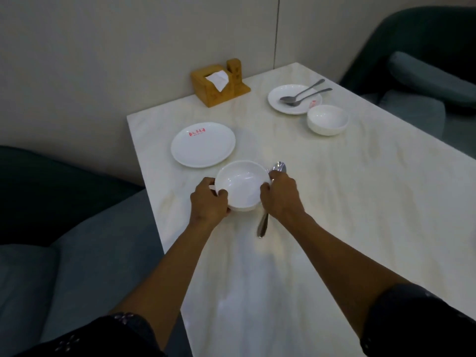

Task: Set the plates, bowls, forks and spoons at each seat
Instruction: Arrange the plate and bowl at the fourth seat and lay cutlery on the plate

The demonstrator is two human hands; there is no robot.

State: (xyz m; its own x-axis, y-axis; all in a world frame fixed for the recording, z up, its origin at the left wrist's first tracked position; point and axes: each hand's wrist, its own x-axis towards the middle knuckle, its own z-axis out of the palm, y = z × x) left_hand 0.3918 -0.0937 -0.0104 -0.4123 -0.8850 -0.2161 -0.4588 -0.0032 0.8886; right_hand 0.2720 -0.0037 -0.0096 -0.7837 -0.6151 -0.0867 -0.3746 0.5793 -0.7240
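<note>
With my left hand (208, 199) and right hand (279, 194) gripping the bowl (240, 185) at mid-frame, just below the plate (203, 144), I should lower it level onto the table (360, 189), keeping what looks like a spoon (264, 222) pinned under my right fingers.

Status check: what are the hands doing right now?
Left hand and right hand both gripping round white bowl. Silver metal spoon under right hand. Empty white plate beside. Nothing blocking.

White bowl (240, 185) upright nr table edge, spoon (265, 220) at its right, empty plate (203, 144) behind.
</note>
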